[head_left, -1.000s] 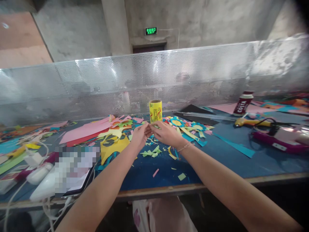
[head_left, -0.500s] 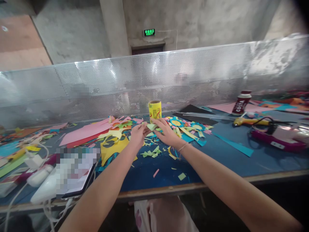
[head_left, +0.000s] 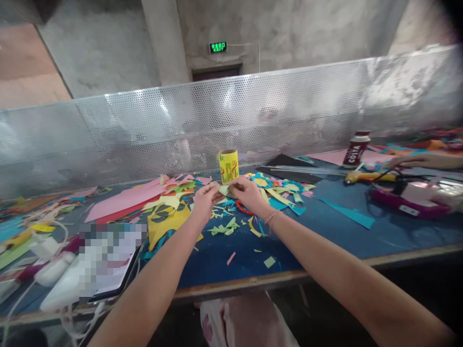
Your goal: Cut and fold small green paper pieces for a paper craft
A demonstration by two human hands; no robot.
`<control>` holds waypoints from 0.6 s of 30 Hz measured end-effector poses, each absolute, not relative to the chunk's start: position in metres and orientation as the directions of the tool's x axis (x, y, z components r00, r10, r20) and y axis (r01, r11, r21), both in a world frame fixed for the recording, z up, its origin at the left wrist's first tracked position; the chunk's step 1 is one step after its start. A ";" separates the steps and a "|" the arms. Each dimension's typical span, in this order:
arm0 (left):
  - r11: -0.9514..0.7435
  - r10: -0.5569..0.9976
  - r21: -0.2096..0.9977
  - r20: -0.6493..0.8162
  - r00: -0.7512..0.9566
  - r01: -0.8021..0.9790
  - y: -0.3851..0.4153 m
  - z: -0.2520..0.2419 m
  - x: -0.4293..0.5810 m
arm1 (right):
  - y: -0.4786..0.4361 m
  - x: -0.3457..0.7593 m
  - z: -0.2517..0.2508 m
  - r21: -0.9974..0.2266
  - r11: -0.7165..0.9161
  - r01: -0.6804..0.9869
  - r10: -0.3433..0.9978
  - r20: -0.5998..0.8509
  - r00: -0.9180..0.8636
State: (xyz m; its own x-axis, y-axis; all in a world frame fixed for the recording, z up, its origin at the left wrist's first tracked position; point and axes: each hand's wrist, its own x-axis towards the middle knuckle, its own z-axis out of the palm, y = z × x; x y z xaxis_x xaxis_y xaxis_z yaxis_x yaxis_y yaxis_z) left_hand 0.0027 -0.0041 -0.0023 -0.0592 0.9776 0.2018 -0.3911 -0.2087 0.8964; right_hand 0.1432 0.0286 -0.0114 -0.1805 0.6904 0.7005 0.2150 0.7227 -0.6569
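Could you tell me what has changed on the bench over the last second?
Both hands, left hand and right hand, keep pinching the small pale green paper piece between them, now showing more clearly. Red-handled scissors show beneath the right hand, and another person's hand has reached in at far right. The yellow tube and glue gun stayed put.
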 end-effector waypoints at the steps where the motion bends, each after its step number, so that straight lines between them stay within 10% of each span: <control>1: -0.190 0.981 0.901 0.188 -0.043 -0.389 -0.004 -0.002 0.002 | 0.029 0.144 -0.011 -0.655 0.722 0.223 0.692 0.698 -0.186; 18: -0.106 0.993 0.906 0.121 0.012 -0.409 -0.002 -0.005 0.000 | 0.028 0.141 -0.010 -0.866 0.498 -0.035 0.843 0.493 -0.216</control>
